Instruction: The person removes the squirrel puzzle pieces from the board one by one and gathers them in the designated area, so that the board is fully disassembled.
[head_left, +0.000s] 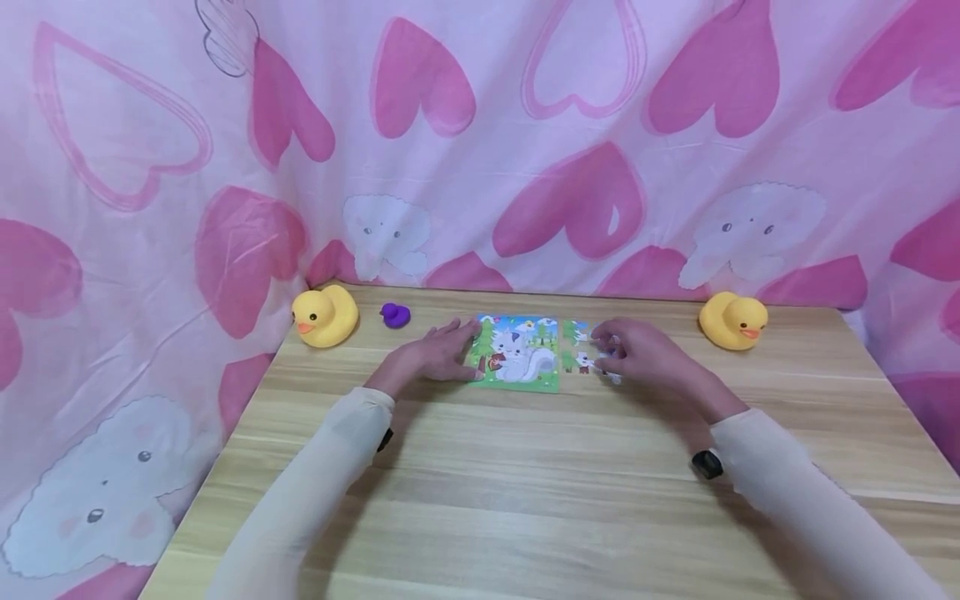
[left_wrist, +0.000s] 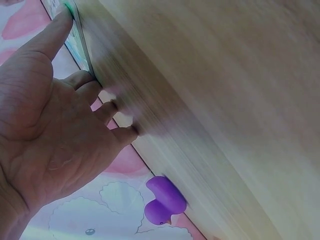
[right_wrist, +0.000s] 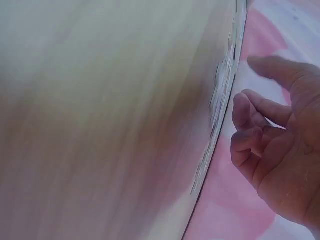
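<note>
A picture board (head_left: 522,358) showing a white squirrel among trees lies flat toward the back of the table. My left hand (head_left: 442,350) rests at its left side, thumb and fingers spread along that edge; the left wrist view shows the thumb (left_wrist: 62,25) on the board's border. Right beside the board are several loose puzzle pieces (head_left: 579,363) with parts of a similar picture. Over these pieces hovers my right hand (head_left: 643,354), thumb and index finger apart and the other fingers bent, as the right wrist view shows, with nothing between them.
A small purple duck (head_left: 395,315) and a large yellow duck (head_left: 326,317) stand left of the board. Another yellow duck (head_left: 733,321) is at the back right. Behind the wooden table (head_left: 525,500) hangs a pink curtain (head_left: 480,167) with hearts.
</note>
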